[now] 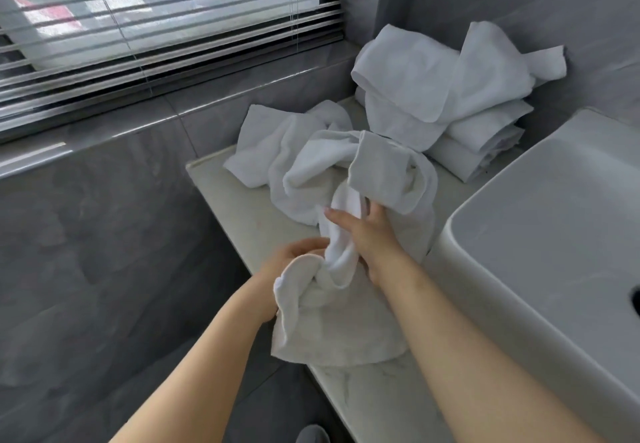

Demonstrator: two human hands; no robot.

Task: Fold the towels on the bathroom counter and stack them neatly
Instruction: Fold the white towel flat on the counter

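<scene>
A crumpled white terry towel (332, 311) lies bunched on the pale marble counter (377, 394). The left hand (294, 262) and right hand (370, 231) both grip it. More white towels (450, 96) are heaped behind, beside a white rectangular sink (554, 235).

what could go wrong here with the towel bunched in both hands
The bunched white terry towel, gripped by the left hand and right hand, hangs off the pale stone counter and could slip floorward. Lifting it may drag the crumpled white towel behind it. The loose white towel pile might topple.
</scene>
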